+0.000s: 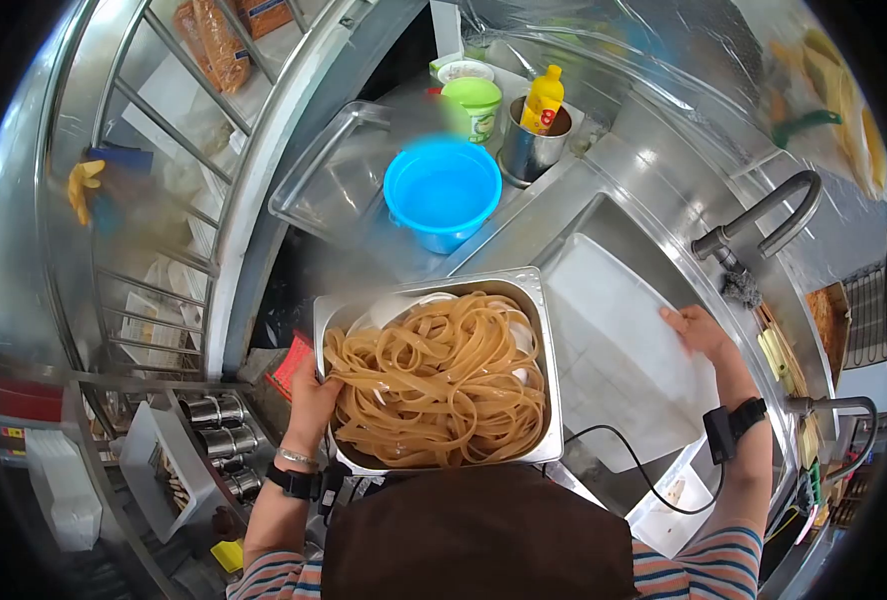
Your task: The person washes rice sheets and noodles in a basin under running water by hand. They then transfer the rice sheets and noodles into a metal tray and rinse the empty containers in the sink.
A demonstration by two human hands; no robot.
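Observation:
My left hand (314, 402) is closed on the left rim of a deep rectangular steel pan (554, 410), its thumb inside over the edge. A tangled heap of wide, flat brown noodles (439, 385) fills the pan, with white pieces showing among them. The pan is close against my dark apron (474, 540). Over the sink (604, 215), my right hand (699, 330) grips the right edge of a large translucent white plastic tub (614, 340), which lies tilted. Its underside is hidden.
Beyond the pan stand a blue bucket (444, 190), a clear plastic container (334, 175), a green tub (476, 108) and a steel pot (534, 145) with a yellow bottle (544, 100). A faucet (764, 225) arches over the sink's right. A barred rack (164, 200) rises at left.

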